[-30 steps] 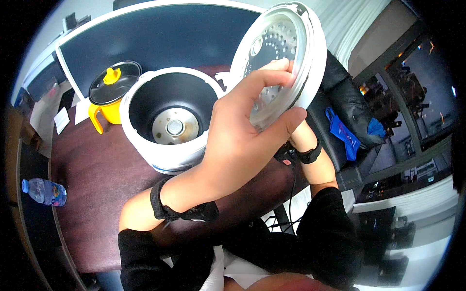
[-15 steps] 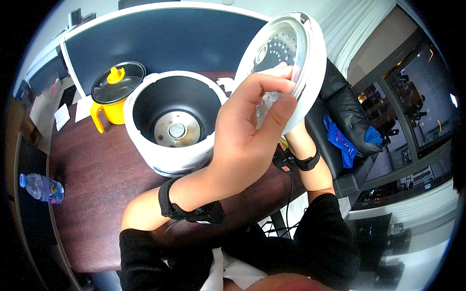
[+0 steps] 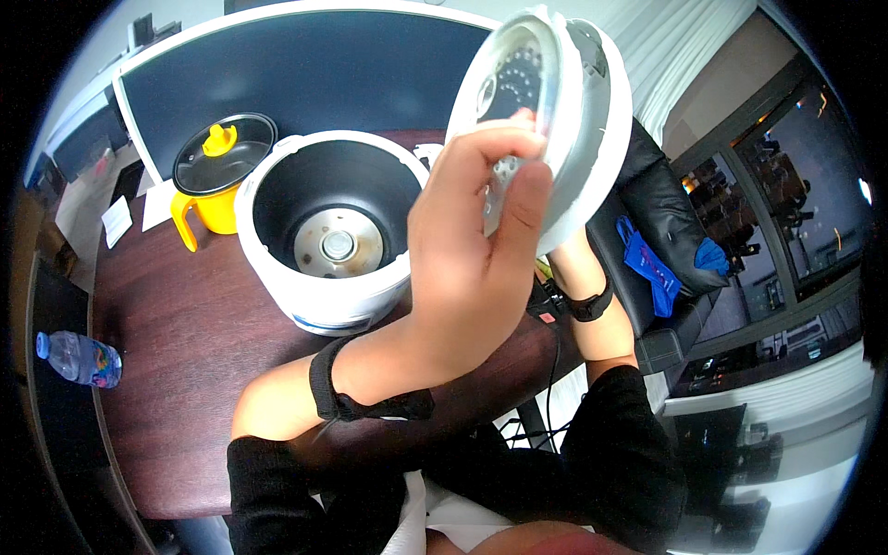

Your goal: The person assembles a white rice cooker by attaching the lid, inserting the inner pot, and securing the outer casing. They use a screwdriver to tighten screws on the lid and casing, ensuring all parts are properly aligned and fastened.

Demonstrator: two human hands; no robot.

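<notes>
My left hand pinches the edge of a round, perforated inner lid with a pale rim. Behind it is the white outer rice cooker lid, tilted up on edge; a gap shows between the two along the top and right. My right hand holds the outer lid from behind, its fingers hidden by the lid. Left of my hands, the white rice cooker body stands uncovered on the table, a stained metal heating plate at its bottom. Both wrists wear black straps.
A yellow pot with a glass lid stands beyond the cooker's left side, on the dark wooden table. A plastic bottle lies at the left edge. A divider runs behind; a black chair is at right.
The inner lid has come away from the outer lid toward the left, opening a gap between them. My left hand has shifted slightly left with it.
</notes>
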